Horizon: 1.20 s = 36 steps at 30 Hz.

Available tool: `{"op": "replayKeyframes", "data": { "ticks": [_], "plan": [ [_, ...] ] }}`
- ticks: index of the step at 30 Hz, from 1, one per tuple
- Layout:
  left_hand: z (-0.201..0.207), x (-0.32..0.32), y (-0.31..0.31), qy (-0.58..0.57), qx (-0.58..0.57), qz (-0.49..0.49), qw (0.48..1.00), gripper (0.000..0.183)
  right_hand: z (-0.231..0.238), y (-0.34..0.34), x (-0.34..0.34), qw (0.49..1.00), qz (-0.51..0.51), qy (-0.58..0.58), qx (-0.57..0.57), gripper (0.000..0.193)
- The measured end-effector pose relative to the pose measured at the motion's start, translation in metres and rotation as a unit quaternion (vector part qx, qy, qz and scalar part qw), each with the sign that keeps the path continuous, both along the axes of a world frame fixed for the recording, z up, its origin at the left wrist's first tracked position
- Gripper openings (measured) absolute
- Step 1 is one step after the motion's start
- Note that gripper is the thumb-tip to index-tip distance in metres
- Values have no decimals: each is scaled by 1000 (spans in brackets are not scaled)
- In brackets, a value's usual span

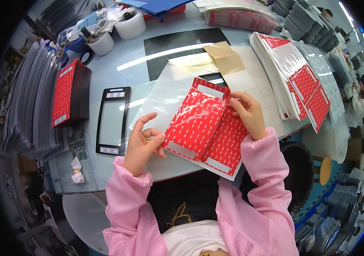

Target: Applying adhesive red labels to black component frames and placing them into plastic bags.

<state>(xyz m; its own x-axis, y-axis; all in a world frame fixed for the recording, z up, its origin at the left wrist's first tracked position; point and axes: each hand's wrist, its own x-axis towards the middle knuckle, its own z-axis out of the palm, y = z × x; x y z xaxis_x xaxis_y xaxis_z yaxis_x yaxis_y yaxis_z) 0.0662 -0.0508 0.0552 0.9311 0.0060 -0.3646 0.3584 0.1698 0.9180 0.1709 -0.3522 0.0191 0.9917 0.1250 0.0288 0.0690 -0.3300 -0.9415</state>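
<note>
Both hands have hold of red-patterned film pieces above the table's near edge. My left hand (145, 143) pinches the lower left corner of a glossy red film piece (197, 121) with pale rectangles at both ends; its index finger is raised. At the upper right edge, the thumb and fingers of my right hand (250, 114) are closed on the red film. A second red piece on a white backing sheet (224, 145) lies partly under the first. Left of my left hand, a black-framed panel (113, 121) with a clear window rests flat on the table.
A stack of red-faced panels (69, 94) stands left, beside tall stacked sheets (32, 98). White tubs (130, 25) sit at the back. More red film sheets (288, 72) are piled right. A black mat (160, 53) and tan paper (224, 55) lie beyond my hands.
</note>
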Motion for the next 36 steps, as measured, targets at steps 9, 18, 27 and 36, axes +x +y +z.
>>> {"op": "replayKeyframes", "data": {
  "ticks": [9, 18, 27, 36],
  "plan": [
    [-14, -1, -10, -27, 162, -8, 986, 59, -12, -6, -1, 999, 6, -33, 16, 22],
    [-19, 0, -14, -69, 295, -10, 953, 56, -15, -5, 0, 999, 2, -45, 21, 20],
    [-24, -1, -13, -95, 379, -15, 921, 58, -12, 0, -2, 996, 3, -88, 6, 18],
    [-14, -19, -43, -197, 627, -23, 753, 59, -4, 5, -10, 989, 7, -137, -54, 18]
  ]
}}
